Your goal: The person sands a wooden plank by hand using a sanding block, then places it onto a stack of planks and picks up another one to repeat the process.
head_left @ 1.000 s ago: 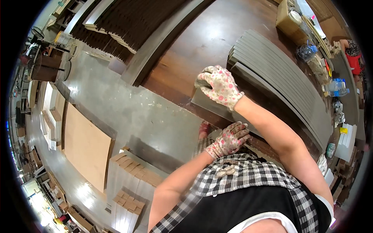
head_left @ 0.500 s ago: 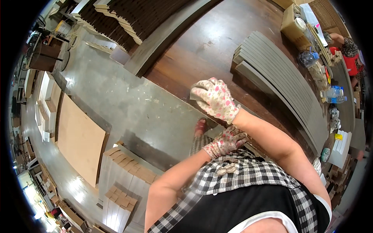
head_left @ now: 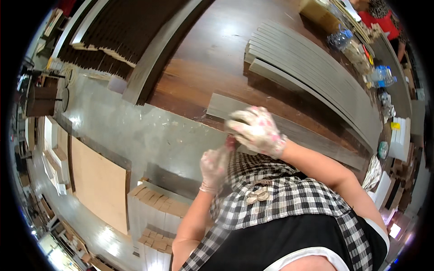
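Observation:
A narrow grey board (head_left: 220, 106) lies along the near edge of the brown work table (head_left: 187, 70). My right hand (head_left: 260, 131), in a pale glove with pink spots, is over this board's near side, fingers curled. Whatever those fingers hold, if anything, is hidden. Lower and to the left, off the table edge, my left hand (head_left: 213, 166) wears a similar glove. Motion smears its fingers, which point up toward the right hand. A row of similar grey boards (head_left: 312, 77) rests farther back on the table.
Dark slotted stacks (head_left: 122, 34) stand at the upper left behind a long grey panel (head_left: 167, 49). Plastic bottles (head_left: 382, 77) and a clear jug (head_left: 340, 38) line the right. Bundled boards (head_left: 158, 203) and a large tan panel (head_left: 100, 178) are at the lower left. Another person (head_left: 384, 22) is at upper right.
My right hand has slid away from the narrow board's left end, which now shows. My left hand has moved left, away from the apron and right forearm. The whole view has shifted.

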A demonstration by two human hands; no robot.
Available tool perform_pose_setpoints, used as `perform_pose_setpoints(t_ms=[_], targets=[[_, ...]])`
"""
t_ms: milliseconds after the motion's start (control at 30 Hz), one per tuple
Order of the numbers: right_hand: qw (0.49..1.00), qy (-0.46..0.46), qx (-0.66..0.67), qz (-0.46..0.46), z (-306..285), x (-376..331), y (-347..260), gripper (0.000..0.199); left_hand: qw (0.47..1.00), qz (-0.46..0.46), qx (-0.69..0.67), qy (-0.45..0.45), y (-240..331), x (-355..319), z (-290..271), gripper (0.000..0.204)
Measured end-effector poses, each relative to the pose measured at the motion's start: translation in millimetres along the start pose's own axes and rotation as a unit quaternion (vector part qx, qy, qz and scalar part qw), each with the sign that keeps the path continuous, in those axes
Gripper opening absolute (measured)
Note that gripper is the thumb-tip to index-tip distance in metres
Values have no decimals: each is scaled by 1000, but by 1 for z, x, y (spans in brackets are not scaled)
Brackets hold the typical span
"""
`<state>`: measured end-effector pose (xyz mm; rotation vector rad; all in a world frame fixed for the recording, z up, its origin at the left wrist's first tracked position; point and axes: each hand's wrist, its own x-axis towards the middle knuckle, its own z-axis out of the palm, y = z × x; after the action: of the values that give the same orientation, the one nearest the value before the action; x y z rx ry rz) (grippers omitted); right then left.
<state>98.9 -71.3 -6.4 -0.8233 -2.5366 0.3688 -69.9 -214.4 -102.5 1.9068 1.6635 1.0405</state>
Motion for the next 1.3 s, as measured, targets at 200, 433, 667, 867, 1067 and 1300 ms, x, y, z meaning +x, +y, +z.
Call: perform_pose_setpoints(t_ms=[200,433,667,867,1067,1300], targets=[[998,-56,16,-21,61,42,9,38,899,-311,-241,192,4,32,-27,20],[997,-10,-66,32,-27,-83,20,31,884,-303,-286,212,-1,38,-39,21],[988,44,-70,130,-70,-119,-2,39,899,-273,-280,197,4,70,-34,22],[994,74,-1,83,2,-73,17,17,929,-185,-294,126,25,111,-18,23],[960,103,-144,217,-81,-200,10,17,928,-187,-316,68,21,112,-8,23],[944,173,-62,273,-74,-143,19,33,950,231,-150,-147,65,123,22,31]])
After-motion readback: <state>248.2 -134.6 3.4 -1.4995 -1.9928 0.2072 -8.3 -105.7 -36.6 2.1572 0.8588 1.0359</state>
